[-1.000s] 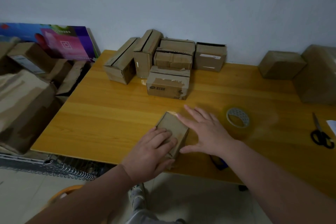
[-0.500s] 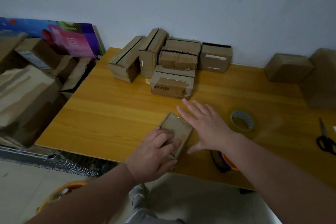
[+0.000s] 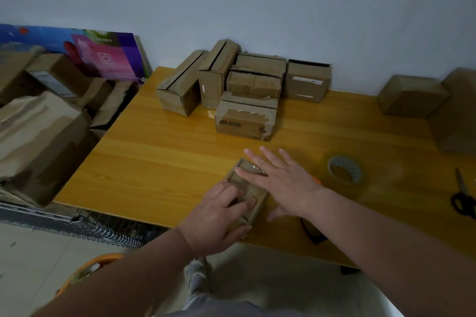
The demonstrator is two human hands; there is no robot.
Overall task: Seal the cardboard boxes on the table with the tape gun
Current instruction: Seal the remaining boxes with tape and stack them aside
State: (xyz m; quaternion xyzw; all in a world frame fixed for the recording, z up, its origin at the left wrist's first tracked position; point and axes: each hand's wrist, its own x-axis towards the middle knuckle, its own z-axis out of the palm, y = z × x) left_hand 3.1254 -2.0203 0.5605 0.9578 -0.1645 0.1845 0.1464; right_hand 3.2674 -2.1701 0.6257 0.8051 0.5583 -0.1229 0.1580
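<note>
Two hands are on one small cardboard box, which lies near the front edge of the yellow wooden surface.

- Left hand: grip closed on the box's near end, fingers bent over the top, thumb down the near face.
- Right hand: no grip. Fingers straight and spread, palm pressed flat on the far half of the top.
- Clear tape: a glossy strip shows on the top of the box beside the right index finger.
- Box flaps are down; contents cannot be seen.

Tape gun: mostly hidden beneath the right forearm, close to the front edge. Only a dark part shows, plus an orange sliver beside the wrist.

Tape roll lies flat just to the right of the right hand. Scissors lie further right, at the frame edge.

Cluster of boxes at the back, against the wall: six by my count. One stands upright, one sits on another, and the front one has torn tape on its face. None shows its contents. Two more boxes sit at the back right, blurred.

Off the surface to the left is a heap of larger cartons. A colourful board leans on the wall behind them.
</note>
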